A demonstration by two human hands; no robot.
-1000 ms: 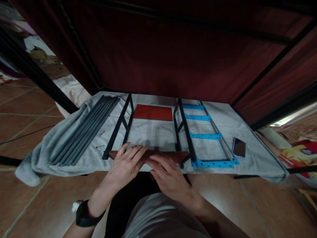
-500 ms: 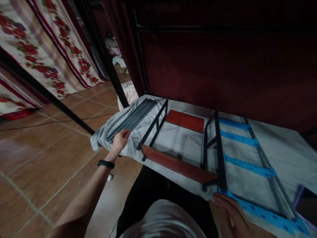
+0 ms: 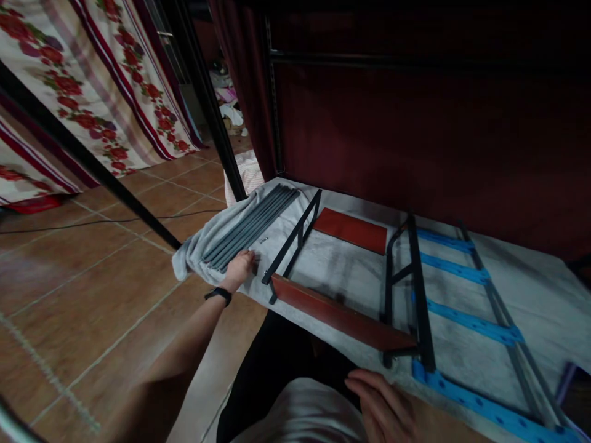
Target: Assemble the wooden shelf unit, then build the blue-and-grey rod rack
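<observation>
My left hand (image 3: 240, 269), with a dark band on the wrist, rests on the grey cloth beside a bundle of grey metal tubes (image 3: 252, 226). Its fingers are pinched together, and what they hold, if anything, is too small to make out. A small screw (image 3: 263, 240) lies just beyond the fingertips. In front of me stands a black metal frame (image 3: 295, 237) joined to a reddish-brown board (image 3: 341, 312); a second such board (image 3: 351, 230) lies flat behind it. Over my lap, my right hand (image 3: 381, 403) has its fingers stretched out, holding nothing visible.
Blue strips (image 3: 475, 331) with grey tubes lie at the right on the grey cloth (image 3: 545, 277). A dark-screened device (image 3: 575, 394) sits at the right edge. Black posts (image 3: 210, 101) and a dark red curtain (image 3: 392, 135) border the surface. Tiled floor (image 3: 115, 295) lies left.
My left hand has moved right, from the tube ends to the cloth beside the screw. My right hand has drawn back left, away from the frame's corner to above my lap.
</observation>
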